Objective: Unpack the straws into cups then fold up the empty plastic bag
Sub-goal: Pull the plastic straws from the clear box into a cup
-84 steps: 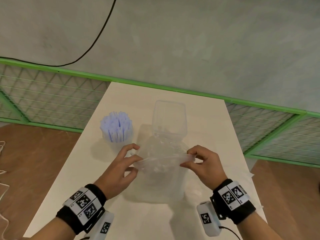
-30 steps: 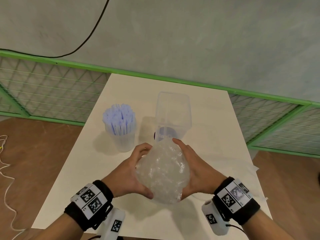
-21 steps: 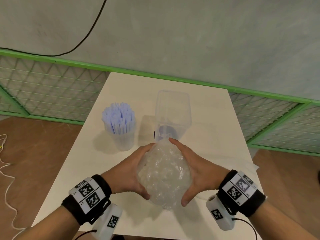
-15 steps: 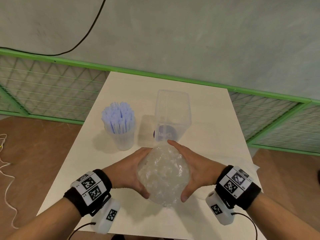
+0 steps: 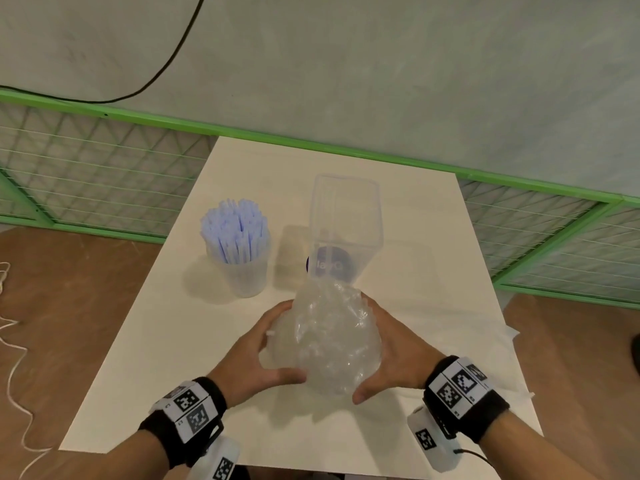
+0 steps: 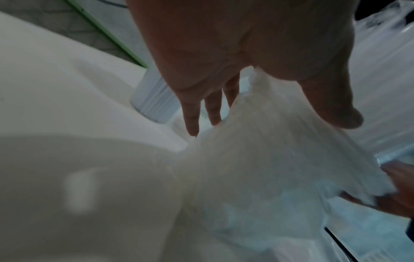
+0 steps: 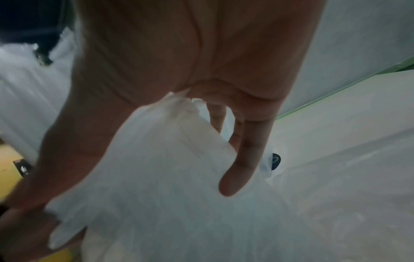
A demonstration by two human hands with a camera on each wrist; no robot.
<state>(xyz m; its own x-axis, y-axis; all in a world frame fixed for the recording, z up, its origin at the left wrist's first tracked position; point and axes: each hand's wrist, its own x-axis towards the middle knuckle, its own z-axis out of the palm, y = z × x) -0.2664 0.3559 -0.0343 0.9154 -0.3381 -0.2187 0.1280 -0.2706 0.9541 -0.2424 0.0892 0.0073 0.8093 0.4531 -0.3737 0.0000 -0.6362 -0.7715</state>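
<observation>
Head view, one plastic bag [image 5: 332,341], two cups [image 5: 247,275]

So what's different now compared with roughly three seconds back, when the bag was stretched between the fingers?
The plastic bag has gone from a flat sheet pinched at its top edge to a crumpled ball. The left hand and right hand gave up the pinch and now press it from either side with near-straight fingers. The cup of straws and the clear container have not moved.

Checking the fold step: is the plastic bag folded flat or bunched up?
Bunched up. The plastic bag is a crinkled round wad pressed between the left hand and right hand, not a flat fold.
</observation>
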